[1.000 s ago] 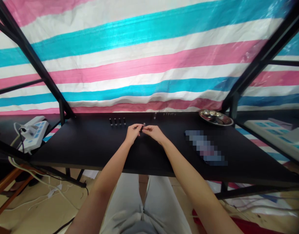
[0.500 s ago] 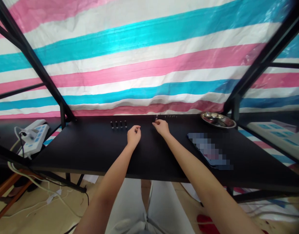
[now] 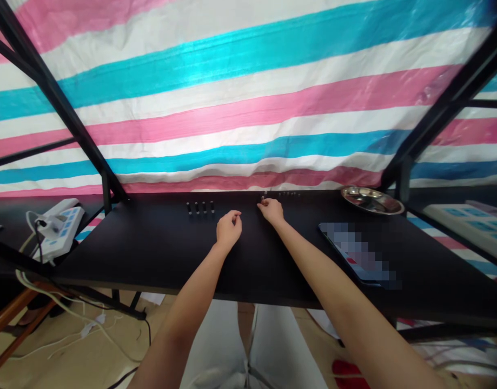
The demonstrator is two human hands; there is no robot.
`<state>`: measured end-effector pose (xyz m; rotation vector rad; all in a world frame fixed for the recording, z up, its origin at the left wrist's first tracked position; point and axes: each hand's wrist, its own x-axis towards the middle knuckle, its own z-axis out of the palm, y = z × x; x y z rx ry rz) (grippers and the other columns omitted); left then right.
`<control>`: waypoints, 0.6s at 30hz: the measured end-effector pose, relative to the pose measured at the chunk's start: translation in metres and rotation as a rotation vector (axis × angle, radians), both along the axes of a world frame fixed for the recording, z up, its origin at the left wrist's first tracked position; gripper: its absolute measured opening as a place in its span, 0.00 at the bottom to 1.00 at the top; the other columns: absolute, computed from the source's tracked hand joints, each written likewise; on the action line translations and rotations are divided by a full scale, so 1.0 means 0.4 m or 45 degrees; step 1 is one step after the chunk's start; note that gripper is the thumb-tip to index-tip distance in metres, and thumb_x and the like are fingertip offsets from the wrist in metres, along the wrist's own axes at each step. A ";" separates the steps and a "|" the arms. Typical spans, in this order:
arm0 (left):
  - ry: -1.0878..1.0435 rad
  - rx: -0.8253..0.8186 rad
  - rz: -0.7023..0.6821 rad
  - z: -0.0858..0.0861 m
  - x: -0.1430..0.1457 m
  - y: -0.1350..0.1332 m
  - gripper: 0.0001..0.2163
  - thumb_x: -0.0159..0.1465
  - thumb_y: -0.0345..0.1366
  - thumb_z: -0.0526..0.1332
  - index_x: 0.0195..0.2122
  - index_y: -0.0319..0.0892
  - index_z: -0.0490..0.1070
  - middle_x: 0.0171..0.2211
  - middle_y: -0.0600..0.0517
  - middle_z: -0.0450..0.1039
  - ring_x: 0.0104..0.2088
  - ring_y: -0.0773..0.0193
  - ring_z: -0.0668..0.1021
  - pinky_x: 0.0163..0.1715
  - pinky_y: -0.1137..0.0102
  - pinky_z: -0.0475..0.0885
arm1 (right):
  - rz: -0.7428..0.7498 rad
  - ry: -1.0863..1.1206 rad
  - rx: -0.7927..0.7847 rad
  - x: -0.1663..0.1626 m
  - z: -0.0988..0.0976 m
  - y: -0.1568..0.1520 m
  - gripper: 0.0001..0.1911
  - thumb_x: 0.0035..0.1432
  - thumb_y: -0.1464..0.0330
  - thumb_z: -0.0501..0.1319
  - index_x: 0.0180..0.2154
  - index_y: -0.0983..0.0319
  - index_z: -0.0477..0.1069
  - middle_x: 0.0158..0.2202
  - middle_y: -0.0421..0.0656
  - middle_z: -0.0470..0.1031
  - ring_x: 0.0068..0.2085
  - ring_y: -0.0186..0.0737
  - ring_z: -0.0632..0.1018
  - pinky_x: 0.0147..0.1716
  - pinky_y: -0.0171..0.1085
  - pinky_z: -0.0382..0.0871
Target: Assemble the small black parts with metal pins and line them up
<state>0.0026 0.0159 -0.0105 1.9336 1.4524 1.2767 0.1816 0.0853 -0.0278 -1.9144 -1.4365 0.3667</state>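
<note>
My right hand (image 3: 271,209) is near the far edge of the black table, its thumb and fingertips closed at a small silver-tipped piece (image 3: 263,198), mostly hidden by the fingers. Just behind it lies another tiny shiny piece (image 3: 265,193). Left of it and nearer to me, my left hand (image 3: 229,228) hovers or rests over the tabletop, fingers curled together; whether they hold anything cannot be made out. Farther left, several short black cylinders (image 3: 200,207) with silvery ends form a row. Several tiny metallic bits (image 3: 289,193) are lined up to the right of my right hand.
A shiny metal dish (image 3: 372,201) stands at the back right of the black table (image 3: 151,254). In front of it lies a flat, pixelated item (image 3: 353,254). A white power strip (image 3: 61,232) with plugs is on the left. Black frame bars (image 3: 65,102) slant up at both sides.
The whole view has shifted slightly, so the table's things appear a little farther right. Both hands keep nearly the same pose, the right one still at the small piece.
</note>
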 end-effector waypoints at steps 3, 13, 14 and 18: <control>0.006 0.005 0.002 -0.001 0.001 0.000 0.10 0.57 0.31 0.53 0.36 0.43 0.73 0.25 0.54 0.70 0.24 0.69 0.70 0.28 0.74 0.63 | 0.011 -0.011 -0.005 -0.004 0.000 0.004 0.10 0.51 0.66 0.59 0.34 0.63 0.75 0.35 0.48 0.76 0.38 0.43 0.75 0.36 0.37 0.65; 0.028 0.005 -0.007 0.001 0.000 -0.003 0.10 0.58 0.31 0.53 0.37 0.43 0.73 0.26 0.53 0.71 0.24 0.69 0.70 0.28 0.74 0.64 | 0.038 -0.111 -0.090 0.012 0.011 0.007 0.09 0.50 0.68 0.59 0.35 0.63 0.74 0.36 0.48 0.76 0.38 0.43 0.75 0.35 0.37 0.65; 0.034 0.004 -0.009 0.001 0.000 -0.003 0.11 0.58 0.31 0.53 0.37 0.43 0.73 0.26 0.53 0.71 0.24 0.69 0.70 0.29 0.74 0.64 | 0.038 -0.124 -0.112 0.017 0.011 0.009 0.09 0.50 0.69 0.59 0.35 0.63 0.73 0.37 0.49 0.76 0.39 0.43 0.75 0.36 0.36 0.65; 0.075 0.003 0.005 0.002 0.001 -0.005 0.11 0.58 0.31 0.52 0.37 0.43 0.72 0.27 0.53 0.72 0.26 0.69 0.71 0.30 0.74 0.64 | 0.026 -0.184 -0.177 0.033 0.013 0.014 0.10 0.50 0.71 0.57 0.37 0.63 0.73 0.38 0.49 0.76 0.40 0.43 0.75 0.36 0.35 0.65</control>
